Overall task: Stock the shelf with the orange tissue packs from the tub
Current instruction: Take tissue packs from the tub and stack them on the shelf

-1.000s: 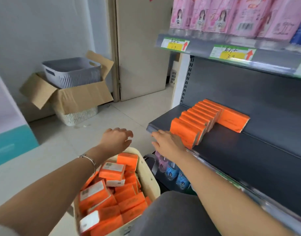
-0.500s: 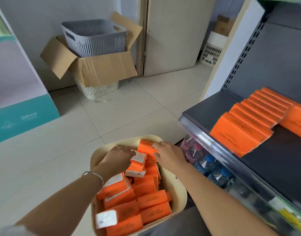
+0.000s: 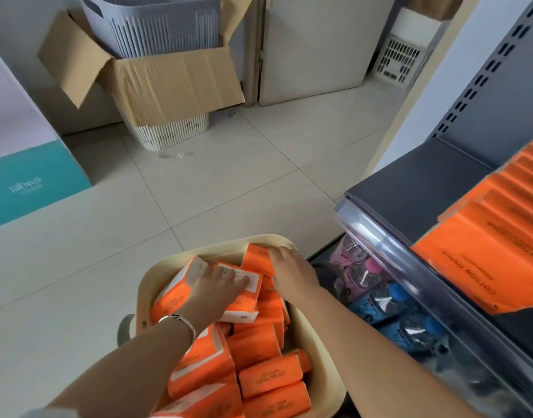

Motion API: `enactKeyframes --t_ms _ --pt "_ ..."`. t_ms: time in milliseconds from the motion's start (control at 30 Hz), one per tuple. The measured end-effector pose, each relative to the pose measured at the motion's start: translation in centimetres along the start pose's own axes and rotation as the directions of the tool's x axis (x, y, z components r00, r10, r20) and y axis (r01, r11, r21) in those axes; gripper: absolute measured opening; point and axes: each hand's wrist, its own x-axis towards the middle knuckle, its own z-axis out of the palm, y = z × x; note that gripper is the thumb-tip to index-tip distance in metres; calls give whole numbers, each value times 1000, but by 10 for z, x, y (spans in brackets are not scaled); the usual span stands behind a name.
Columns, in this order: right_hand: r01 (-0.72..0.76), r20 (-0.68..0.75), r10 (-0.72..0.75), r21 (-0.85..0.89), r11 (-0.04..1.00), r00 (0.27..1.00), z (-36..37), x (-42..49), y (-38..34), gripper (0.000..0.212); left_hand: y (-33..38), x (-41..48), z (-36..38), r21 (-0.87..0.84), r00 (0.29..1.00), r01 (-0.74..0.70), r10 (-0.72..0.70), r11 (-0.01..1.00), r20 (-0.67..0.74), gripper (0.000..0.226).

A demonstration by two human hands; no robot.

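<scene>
Now both hands lie flat in the cream plastic tub (image 3: 144,297): left hand (image 3: 220,285) on a white-labelled orange tissue pack (image 3: 250,288), right hand (image 3: 292,270) on a plain orange pack (image 3: 257,260), neither grip closed. Curl fingers round narrow sides before lifting to the dark grey shelf (image 3: 410,182).
</scene>
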Motion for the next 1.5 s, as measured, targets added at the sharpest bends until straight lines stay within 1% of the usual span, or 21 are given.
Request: enactKeyframes --t_ms 67,133,200,267,333,367,433,467,533,600,633,700,800,867,933,1033,1133,1300,1367,1500 --pt "-18 20 19 -46 999 1000 12 11 -1 53 -1 0 -3 -44 1000 12 -13 999 -20 51" --pt "-36 22 38 -124 992 999 20 17 -3 54 -4 -3 -2 -94 996 14 -21 995 -83 49" --pt "-60 -3 60 -169 984 998 23 19 -6 45 -9 -5 -1 -89 993 -14 4 996 -114 47" --pt "-57 1 58 -163 985 998 20 19 -8 33 -12 -5 0 -103 985 -22 4 994 -171 51" --pt "-50 10 51 -96 994 999 14 16 -7 31 -9 -8 -6 -205 982 -34 -5 978 -189 52" --pt "-59 17 59 -36 998 998 10 13 -5 34 -5 -8 -9 -274 985 -30 -18 961 -170 50" --pt "-81 45 77 98 992 996 0 6 -1 43 0 -11 -18 -302 991 -25 -16 953 -133 51" --pt "-93 59 85 150 984 995 -7 2 0 46 2 -12 -24 -305 990 -28 -17 952 -143 50" --pt "-119 64 109 198 973 992 -22 -10 2 49 6 -14 -39 -278 984 -64 14 959 -180 47" --pt "-141 27 138 201 970 990 -40 -22 4 44 6 -20 -56 -244 985 -83 41 966 -170 44" --pt "-146 -5 150 201 969 989 -50 -29 5 40 5 -25 -65 -246 987 -70 31 967 -159 42" --pt "-158 -63 174 209 965 983 -72 -43 3 36 -2 -36 -81 -290 986 -30 -19 956 -164 41" --pt "-159 -159 197 221 962 968 -108 -62 -4 40 -15 -57 -111 -330 975 15 -87 944 -204 46" --pt "-155 -221 205 222 963 954 -130 -75 -8 43 -22 -72 -135 -424 962 62 -168 903 -217 48" --pt "-150 -282 212 226 963 936 -155 -88 -10 45 -27 -86 -160 -540 947 78 -231 838 -221 49" --pt "-160 -379 244 239 958 893 -191 -109 -9 46 -28 -103 -193 -662 921 40 -284 748 -265 48" --pt "-180 -481 279 243 953 831 -221 -133 3 42 -17 -112 -222 -724 882 -28 -323 689 -342 45" --pt "-257 -621 387 292 921 682 -251 -181 43 41 20 -105 -271 -760 827 -209 -304 616 -474 46" --pt "-290 -654 432 321 902 621 -257 -201 61 42 40 -98 -291 -737 805 -282 -267 615 -530 51" --pt "-391 -688 535 375 841 490 -257 -238 106 43 85 -80 -325 -653 769 -400 -152 643 -621 45"
